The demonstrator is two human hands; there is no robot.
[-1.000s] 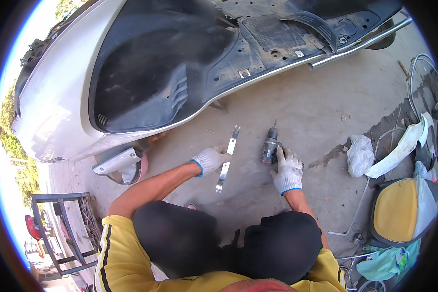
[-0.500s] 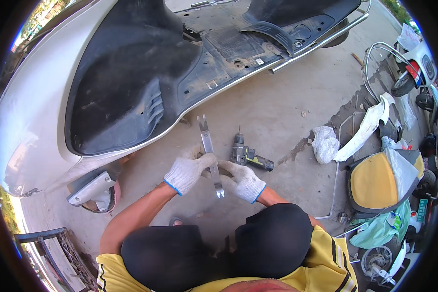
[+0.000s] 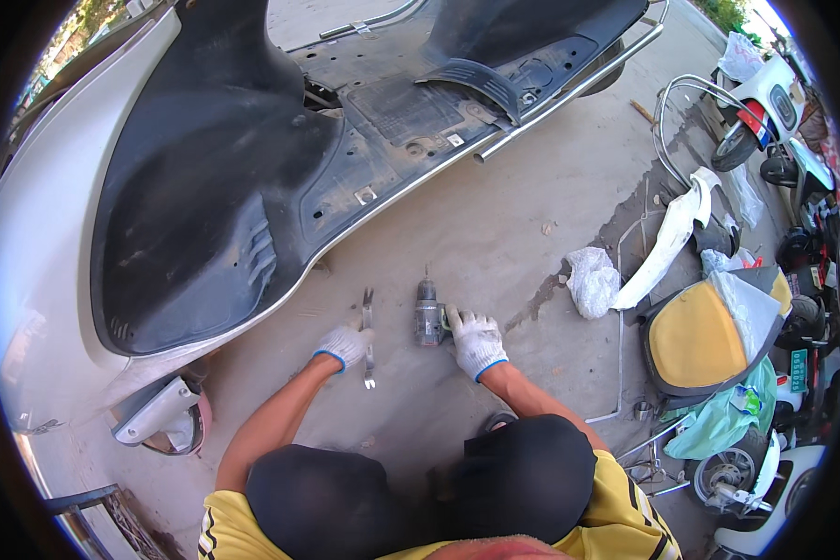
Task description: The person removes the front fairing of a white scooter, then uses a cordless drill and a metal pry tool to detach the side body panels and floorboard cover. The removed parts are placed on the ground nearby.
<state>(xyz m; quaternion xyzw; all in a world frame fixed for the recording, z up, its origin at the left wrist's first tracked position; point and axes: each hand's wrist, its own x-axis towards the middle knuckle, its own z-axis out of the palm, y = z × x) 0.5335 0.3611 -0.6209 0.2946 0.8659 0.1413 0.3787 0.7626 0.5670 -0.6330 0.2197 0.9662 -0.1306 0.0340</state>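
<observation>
Both my hands wear white knit gloves with blue cuffs. My left hand is closed on a flat metal pry bar with notched, forked ends, held low near the concrete. To its right lies a cordless drill, dark with green trim, its bit pointing away from me. My right hand covers the drill's handle, with the fingers bent over it. Most of that handle is hidden under the glove. Beyond my hands stands a scooter body, with a white front panel and a black inner panel.
The scooter's footboard and side rail stretch away to the right. A silver-grey part lies at left. On the right are bubble wrap, a white curved panel, a yellow seat, a green bag and parked scooters.
My hands have parted. The left has lowered the pry bar toward the ground, and the right has moved from the bar onto the drill's handle. The view has shifted slightly.
</observation>
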